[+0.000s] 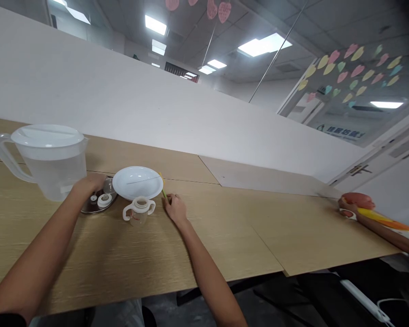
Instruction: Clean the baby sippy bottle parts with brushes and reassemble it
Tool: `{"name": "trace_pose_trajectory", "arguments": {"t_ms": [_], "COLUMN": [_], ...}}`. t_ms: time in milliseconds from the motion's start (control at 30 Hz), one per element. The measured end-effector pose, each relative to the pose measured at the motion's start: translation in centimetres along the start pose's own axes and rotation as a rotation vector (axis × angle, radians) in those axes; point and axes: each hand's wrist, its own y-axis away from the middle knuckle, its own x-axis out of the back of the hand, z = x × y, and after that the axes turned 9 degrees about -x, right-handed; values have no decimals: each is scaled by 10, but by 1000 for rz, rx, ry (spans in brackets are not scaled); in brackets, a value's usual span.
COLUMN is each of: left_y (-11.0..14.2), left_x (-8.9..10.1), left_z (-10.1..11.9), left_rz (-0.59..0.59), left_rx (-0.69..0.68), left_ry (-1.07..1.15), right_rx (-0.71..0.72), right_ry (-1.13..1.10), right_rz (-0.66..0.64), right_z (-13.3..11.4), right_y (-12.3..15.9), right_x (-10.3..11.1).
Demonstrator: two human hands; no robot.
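Note:
My left hand reaches over a round metal tray, beside a small clear rounded piece. Its fingers are mostly hidden, so any grip does not show. On the tray lie a white ring-shaped cap and a smaller white part. My right hand is closed on a thin green stick at the right rim of a white bowl. A thin line crosses the bowl's inside. Between my hands, in front of the bowl, stands a clear two-handled baby bottle without a lid.
A large lidded pitcher of clear liquid stands at the left of the wooden table. At the far right, another person's hand is beside a reddish rounded object. A white partition runs behind the table.

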Motion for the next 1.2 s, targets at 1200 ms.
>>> {"name": "trace_pose_trajectory", "arguments": {"t_ms": [1200], "left_y": [6], "left_x": [67], "left_z": [50], "left_rz": [275], "left_rx": [27], "left_ry": [-237], "right_rx": [-231], "right_ry": [-265], "right_rz": [71], "right_z": [-70], "right_y": [-89], "right_x": [9]}}
